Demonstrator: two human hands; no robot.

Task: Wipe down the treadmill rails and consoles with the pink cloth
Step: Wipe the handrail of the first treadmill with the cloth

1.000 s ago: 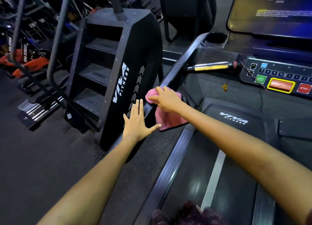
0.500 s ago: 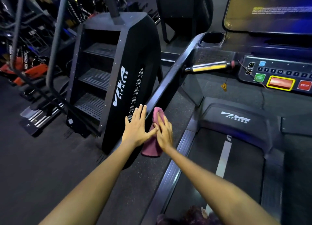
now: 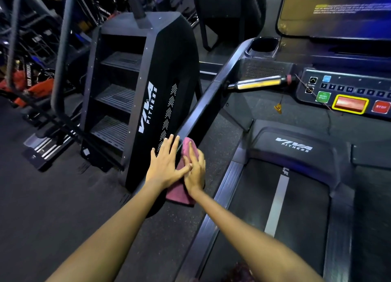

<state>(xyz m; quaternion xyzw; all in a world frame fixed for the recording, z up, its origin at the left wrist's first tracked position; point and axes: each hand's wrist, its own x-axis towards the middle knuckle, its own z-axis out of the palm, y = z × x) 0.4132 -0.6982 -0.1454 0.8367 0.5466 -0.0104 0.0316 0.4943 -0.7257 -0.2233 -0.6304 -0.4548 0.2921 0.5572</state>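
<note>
1. Your right hand [image 3: 195, 171] and the pink cloth [image 3: 182, 188] sit lower on the left rail [image 3: 203, 114] than a second ago.
2. Right fingers, straight, press the cloth against the rail's inner side.
3. Left hand [image 3: 166, 165], flat, fingers straight, rests on the rail, thumb touching the right hand.

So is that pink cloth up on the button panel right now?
No, the pink cloth is down on the treadmill's left side rail, under the right hand, well short of the button panel.

The scene is dimly lit. A blue and yellow glow is cast by the console screen [image 3: 338, 10], far above and right of the fingers. Glare is seen on the metal grip bar [image 3: 258, 84]. Straight lines are bowed near the edges, and the background is murky.
</note>
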